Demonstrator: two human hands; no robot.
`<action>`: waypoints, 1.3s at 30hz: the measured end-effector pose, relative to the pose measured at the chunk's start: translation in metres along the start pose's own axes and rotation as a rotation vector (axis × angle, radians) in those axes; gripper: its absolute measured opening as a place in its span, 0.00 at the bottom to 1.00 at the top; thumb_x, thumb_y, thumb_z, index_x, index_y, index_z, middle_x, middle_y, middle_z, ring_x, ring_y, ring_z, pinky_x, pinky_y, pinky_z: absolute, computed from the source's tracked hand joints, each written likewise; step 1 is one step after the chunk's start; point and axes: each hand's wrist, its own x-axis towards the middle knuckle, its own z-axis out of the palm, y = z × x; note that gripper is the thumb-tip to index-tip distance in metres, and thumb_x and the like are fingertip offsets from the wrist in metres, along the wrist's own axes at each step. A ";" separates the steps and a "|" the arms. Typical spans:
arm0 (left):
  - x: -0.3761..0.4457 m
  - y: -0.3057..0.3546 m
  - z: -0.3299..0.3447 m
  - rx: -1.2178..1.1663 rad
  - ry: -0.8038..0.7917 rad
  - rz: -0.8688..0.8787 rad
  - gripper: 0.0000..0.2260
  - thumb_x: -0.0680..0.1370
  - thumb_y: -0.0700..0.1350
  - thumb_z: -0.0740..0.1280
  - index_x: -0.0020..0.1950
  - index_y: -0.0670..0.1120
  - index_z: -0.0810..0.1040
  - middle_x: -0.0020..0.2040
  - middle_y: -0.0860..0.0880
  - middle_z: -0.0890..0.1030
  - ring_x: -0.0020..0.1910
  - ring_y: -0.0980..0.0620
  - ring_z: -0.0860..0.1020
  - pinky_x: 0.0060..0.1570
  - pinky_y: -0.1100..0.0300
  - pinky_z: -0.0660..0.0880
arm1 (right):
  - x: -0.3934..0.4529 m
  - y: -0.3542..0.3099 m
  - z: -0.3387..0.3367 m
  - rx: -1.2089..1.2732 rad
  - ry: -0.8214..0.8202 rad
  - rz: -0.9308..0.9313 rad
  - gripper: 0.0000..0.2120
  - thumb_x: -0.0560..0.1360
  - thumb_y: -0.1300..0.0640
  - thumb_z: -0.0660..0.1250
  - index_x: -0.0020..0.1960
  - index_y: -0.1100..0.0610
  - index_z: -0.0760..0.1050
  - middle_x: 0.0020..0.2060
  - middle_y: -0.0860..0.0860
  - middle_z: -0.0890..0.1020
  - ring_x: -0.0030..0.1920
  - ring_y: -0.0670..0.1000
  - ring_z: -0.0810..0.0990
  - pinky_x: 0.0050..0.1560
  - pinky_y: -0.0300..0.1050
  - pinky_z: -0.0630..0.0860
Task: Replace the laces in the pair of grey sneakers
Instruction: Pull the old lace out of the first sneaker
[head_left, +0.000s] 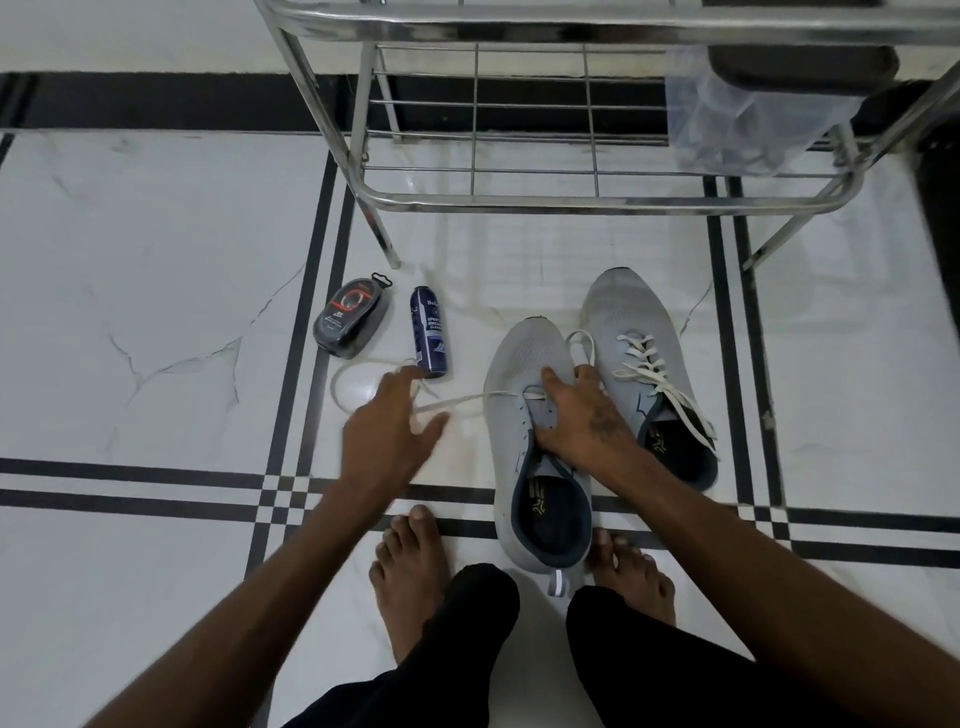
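Two grey sneakers stand on the tiled floor in front of me. The near sneaker (519, 358) has a white lace (467, 400) only through its front eyelets; the lace trails left across the floor in a loop. My right hand (582, 421) grips this sneaker across its tongue and upper, fingers curled over the far side. My left hand (389, 421) hovers over the trailing lace with fingers spread and blurred; the lace passes under them, and no grip on it shows. The far sneaker (644, 358) is fully laced in white.
A blue spray can (428, 332) and a black shoe-polish case (350, 319) lie left of the sneakers. A steel shoe rack (519, 200) stands just behind them, with a plastic bag (737, 119) on it. My bare feet (410, 571) are beside the near sneaker's heel.
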 end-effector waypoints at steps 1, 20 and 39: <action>0.007 0.017 0.011 -0.006 -0.014 0.064 0.19 0.77 0.54 0.70 0.65 0.52 0.72 0.57 0.52 0.76 0.47 0.49 0.79 0.43 0.56 0.76 | 0.001 0.000 0.000 -0.004 0.000 0.002 0.37 0.76 0.39 0.66 0.79 0.52 0.57 0.72 0.61 0.58 0.69 0.66 0.68 0.69 0.57 0.70; 0.013 -0.016 0.001 -0.049 0.051 -0.143 0.04 0.80 0.47 0.66 0.48 0.49 0.75 0.49 0.51 0.76 0.43 0.47 0.78 0.40 0.50 0.76 | -0.004 -0.005 0.001 0.084 -0.024 -0.028 0.37 0.73 0.44 0.69 0.78 0.51 0.58 0.69 0.57 0.61 0.65 0.61 0.73 0.63 0.48 0.72; 0.035 0.032 0.040 -0.143 -0.110 0.063 0.07 0.79 0.39 0.65 0.44 0.50 0.70 0.45 0.50 0.77 0.41 0.49 0.77 0.35 0.58 0.69 | -0.006 -0.003 -0.006 0.061 0.080 -0.056 0.21 0.76 0.52 0.63 0.68 0.53 0.70 0.59 0.54 0.69 0.56 0.57 0.76 0.56 0.48 0.75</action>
